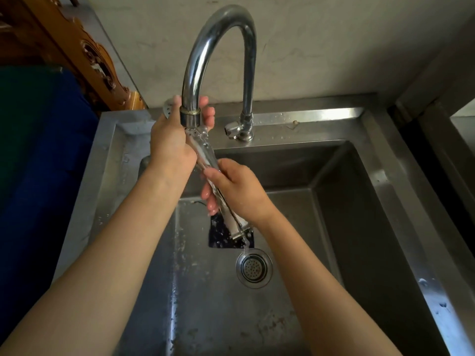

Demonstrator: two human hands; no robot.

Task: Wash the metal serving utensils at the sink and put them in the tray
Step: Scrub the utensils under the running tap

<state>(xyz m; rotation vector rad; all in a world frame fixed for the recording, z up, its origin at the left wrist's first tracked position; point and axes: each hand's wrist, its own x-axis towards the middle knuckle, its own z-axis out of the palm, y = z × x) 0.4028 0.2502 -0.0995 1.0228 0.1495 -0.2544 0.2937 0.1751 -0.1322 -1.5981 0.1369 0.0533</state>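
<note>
- One perforated metal utensil [206,153] slants under the tap [191,73], over the sink [334,201], water running off its handle.
- Left hand [171,142] grips the head end; right hand [237,187] wraps the handle.
- Rinsing step, I judge; next needs carrying it to the tray, not in view.

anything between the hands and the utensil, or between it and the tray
Nothing between them: the left hand grips the utensil by its perforated head, the right hand by its handle. No tray is in view, so that path is unknown.
</note>
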